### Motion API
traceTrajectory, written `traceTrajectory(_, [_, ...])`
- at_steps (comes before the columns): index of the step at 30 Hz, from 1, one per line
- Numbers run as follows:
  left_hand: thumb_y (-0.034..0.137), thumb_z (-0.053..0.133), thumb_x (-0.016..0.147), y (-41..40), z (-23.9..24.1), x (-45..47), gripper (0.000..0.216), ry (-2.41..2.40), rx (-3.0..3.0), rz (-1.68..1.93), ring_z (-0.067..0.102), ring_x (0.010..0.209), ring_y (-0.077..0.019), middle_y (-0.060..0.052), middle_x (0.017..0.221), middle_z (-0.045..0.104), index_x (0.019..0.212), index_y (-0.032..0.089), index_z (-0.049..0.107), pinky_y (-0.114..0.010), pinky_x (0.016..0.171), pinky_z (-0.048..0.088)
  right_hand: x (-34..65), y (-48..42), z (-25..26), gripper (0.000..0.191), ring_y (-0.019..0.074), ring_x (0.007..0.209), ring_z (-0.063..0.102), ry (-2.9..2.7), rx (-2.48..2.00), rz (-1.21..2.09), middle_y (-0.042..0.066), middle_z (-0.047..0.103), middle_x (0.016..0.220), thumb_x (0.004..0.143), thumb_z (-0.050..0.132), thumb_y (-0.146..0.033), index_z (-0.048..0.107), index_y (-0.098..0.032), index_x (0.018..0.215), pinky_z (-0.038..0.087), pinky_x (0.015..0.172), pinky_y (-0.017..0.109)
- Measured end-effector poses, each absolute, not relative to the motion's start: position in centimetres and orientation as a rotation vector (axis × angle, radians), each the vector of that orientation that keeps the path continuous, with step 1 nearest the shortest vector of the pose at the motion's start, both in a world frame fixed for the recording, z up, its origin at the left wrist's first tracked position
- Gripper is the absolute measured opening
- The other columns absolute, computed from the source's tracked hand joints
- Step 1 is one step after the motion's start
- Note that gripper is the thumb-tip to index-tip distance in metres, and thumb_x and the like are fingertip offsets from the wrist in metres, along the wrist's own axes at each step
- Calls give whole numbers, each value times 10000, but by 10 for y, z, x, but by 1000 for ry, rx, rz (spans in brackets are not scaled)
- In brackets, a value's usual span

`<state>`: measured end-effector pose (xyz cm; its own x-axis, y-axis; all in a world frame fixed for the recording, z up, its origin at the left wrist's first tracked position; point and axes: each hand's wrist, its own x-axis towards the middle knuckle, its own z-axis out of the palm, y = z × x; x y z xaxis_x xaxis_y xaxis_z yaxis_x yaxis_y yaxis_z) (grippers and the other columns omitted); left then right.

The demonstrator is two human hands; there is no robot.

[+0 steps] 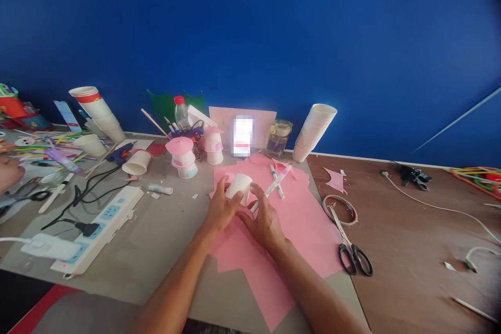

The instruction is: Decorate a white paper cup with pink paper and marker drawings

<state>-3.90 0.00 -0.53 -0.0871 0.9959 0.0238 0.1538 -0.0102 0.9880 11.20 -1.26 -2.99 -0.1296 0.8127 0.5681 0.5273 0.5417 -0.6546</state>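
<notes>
While the cup sits clasped within left grip, right grip holds a marker.

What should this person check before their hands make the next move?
1. White cup held: ok, the left hand has its fingers around it.
2. Marker gripped by the right hand: cannot tell, the fingers hide part of it.
3. Pink paper beneath the hands: ok, spread out there.
4. Scissors away from fingers: ok, lying to the right, apart from both hands.
5. Surface free of scraps: not ok, a pink scrap lies right of the paper.
6. Blue glue gun cool: cannot tell by looking.
</notes>
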Motion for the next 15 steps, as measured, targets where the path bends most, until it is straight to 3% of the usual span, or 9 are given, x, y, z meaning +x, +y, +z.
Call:
traceTrajectory(3, [595,609,809,-1,-7,-33,604,1106,1152,1273,599,992,-220,-112,1161,609,1262,199,547,-317,832,460,116,-9,-29,328,231,895,662,-1552,-1198,429,144,637,1187,843,544,-252,536,-202,1167,543,677,338])
traceTrajectory(7, [552,617,830,-1,-8,-28,434,776,814,1261,619,835,-172,-74,971,651,1067,188,632,-300,758,464,126,-1,-26,143,184,708,607,-1183,-1246,608,29,653,820,767,538,-219,568,-202,906,496,611,297])
traceTrajectory(11, [530,702,774,-7,-3,-21,538,556,848,1148,613,1020,-229,-100,1116,656,1192,203,616,-344,885,451,124,-2,-27,99,139,604,528,-1089,-1175,732,-30,580,700,734,581,-244,534,-208,813,456,567,262])
traceTrajectory(15, [517,757,722,-13,3,-18,629,496,841,1111,570,1144,-305,-130,1169,663,1225,167,620,-403,969,425,116,-12,-27,116,142,612,574,-1352,-1097,659,-11,638,753,758,544,-181,565,-206,870,465,560,254])
